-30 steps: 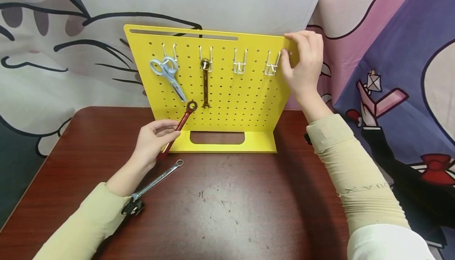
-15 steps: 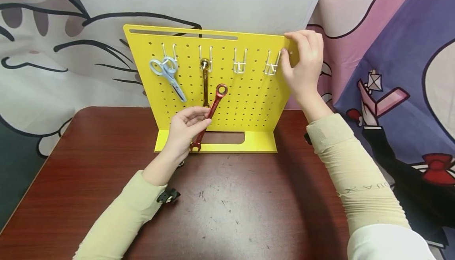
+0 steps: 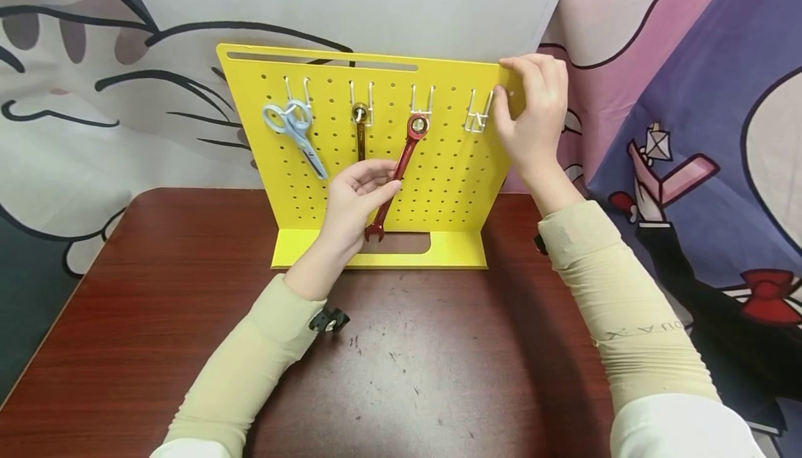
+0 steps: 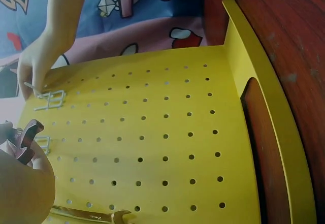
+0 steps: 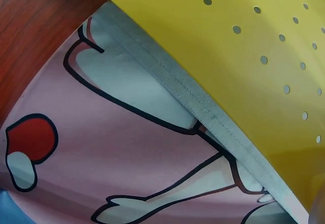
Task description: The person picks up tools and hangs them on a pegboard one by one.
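Note:
My left hand point(image 3: 354, 200) pinches a red combination wrench point(image 3: 404, 159) mid-shaft, ring end up. That ring overlaps the third white hook point(image 3: 422, 99) of a yellow pegboard point(image 3: 451, 172); whether the hook passes through it I cannot tell. My right hand point(image 3: 535, 113) grips the board's upper right edge, thumb on the front. Light blue scissors point(image 3: 294, 127) hang from the first hook, and a gold-coloured wrench point(image 3: 360, 134) from the second, its lower end behind my left hand. In the left wrist view, the red wrench's open jaw point(image 4: 28, 140) sticks out beside the hand.
A fourth hook point(image 3: 477, 120) near my right thumb bears nothing. The board's foot point(image 3: 457, 253) stands on a dark red-brown table point(image 3: 426, 360). Behind it hangs a cartoon-printed cloth point(image 3: 169, 110). My left forearm point(image 3: 257, 346) crosses the table's left part.
My left hand has carried the red wrench right and up, from the board's lower left to the third hook. The silver wrench on the table is now hidden behind the left arm. My right hand stays put.

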